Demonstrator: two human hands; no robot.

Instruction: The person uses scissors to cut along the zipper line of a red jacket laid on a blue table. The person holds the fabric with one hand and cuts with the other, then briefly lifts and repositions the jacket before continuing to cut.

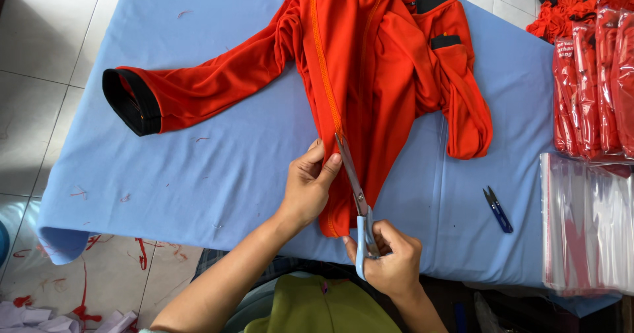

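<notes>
An orange-red jacket (pixel 389 62) lies spread on a table covered with a light blue cloth (pixel 218 148), its lower edge reaching toward the person and one sleeve with a black cuff (pixel 129 102) stretched out to the left. The left hand (pixel 309 184) rests on the lower part of the jacket, just left of the long stitched seam; its fingers are bent and press, perhaps pinch, the fabric beside the seam, so the cloth lies directly under and between the fingertips. The right hand (pixel 393 260) is at the near edge of the table, closed around the light blue handles of a pair of scissors (pixel 356 201). The blades point away from the person and lie along the seam, with the tips just beside the left thumb; the blades look nearly closed. So the jacket is in front of both hands, the left one on it and the right one reaching it only through the scissors. A small blue thread snipper (pixel 497 209) lies on the cloth well to the right, untouched. At the right edge are packed red garments in clear bags (pixel 594 88) and a stack of clear bags (pixel 584 227).
</notes>
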